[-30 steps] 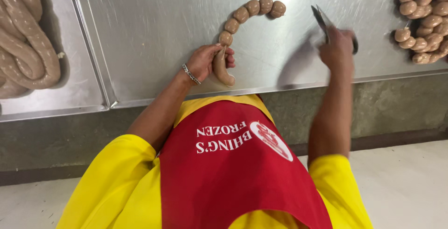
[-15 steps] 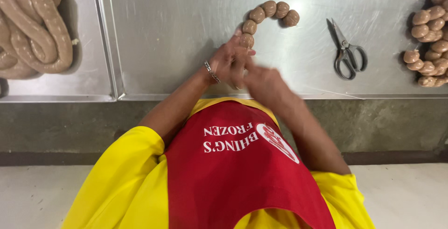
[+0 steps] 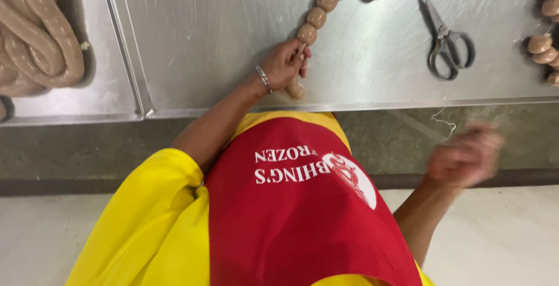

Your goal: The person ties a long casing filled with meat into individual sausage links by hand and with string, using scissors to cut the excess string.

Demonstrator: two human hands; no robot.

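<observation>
The left hand (image 3: 283,64) is gripping a string of sausage links (image 3: 326,6) on the steel surface (image 3: 204,29), its fingers (image 3: 300,59) pinching the string between two links close to the front edge of the surface; one link is sticking out below the hand, almost at that edge, while the rest are curving up and to the right. The right hand (image 3: 466,153) is hanging blurred off the surface, below its front edge and well apart from the string; whether its fingers are spread or closed cannot be told. Half a second ago both hands were working together on the string; now the right one is pulling away. Scissors (image 3: 445,44) are lying right of the string with bare steel between them. A coiled sausage (image 3: 35,41) is sitting in the left tray (image 3: 110,96), and more links (image 3: 544,47) are lying at the right border.
</observation>
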